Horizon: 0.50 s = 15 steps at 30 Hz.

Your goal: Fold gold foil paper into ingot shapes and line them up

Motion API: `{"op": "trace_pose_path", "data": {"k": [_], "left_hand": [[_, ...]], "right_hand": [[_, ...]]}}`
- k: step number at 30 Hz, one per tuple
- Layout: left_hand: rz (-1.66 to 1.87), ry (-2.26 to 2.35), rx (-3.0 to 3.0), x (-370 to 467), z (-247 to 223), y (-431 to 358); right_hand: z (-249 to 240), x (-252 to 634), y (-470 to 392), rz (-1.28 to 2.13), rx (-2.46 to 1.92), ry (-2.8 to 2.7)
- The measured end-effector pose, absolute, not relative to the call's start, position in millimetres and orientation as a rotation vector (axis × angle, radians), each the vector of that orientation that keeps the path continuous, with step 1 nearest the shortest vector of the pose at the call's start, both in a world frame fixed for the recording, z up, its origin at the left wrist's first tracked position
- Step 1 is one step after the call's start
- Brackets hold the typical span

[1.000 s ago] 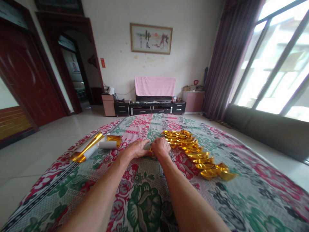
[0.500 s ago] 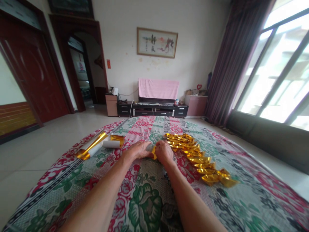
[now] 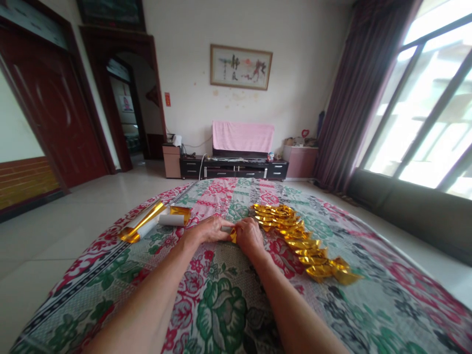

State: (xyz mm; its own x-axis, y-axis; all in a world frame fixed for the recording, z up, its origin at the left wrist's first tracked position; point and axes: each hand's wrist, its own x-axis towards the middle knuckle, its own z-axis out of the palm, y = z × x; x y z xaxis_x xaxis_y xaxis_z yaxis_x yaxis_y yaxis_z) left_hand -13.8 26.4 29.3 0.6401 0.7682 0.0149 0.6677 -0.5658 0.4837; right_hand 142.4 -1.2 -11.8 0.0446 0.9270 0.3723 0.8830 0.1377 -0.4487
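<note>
Between my hands, just above the patterned cloth, is a small piece of gold foil paper (image 3: 233, 235), mostly covered by fingers. My right hand (image 3: 250, 237) is closed around its right side, with the fingers curled in. My left hand (image 3: 213, 229) reaches in from the other side, its fingertips pressed against the foil's left end. To the right lies a curved row of several folded gold foil ingots (image 3: 291, 231), packed against one another. Left of my left hand rest loosely rolled gold foil sheets (image 3: 142, 223), white on the back, beside a smaller curled sheet (image 3: 171, 220).
A floral cloth (image 3: 221, 314) in red, green and grey covers the round surface in front of me. Beyond it stand a low black cabinet (image 3: 236, 173) and a pink-draped screen (image 3: 243, 136). A purple curtain (image 3: 357, 98) hangs by the window at right.
My left thumb and fingers have come closer together and nearer my right hand. Less of the foil piece shows between them. The ingot row and rolled sheets stay put.
</note>
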Motion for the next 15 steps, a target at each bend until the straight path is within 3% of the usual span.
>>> {"op": "trace_pose_path", "data": {"k": [15], "left_hand": [[0.129, 1.412, 2.764, -9.8, 28.3, -17.5]], "right_hand": [[-19.8, 140.9, -2.1, 0.018, -1.74, -1.821]]}}
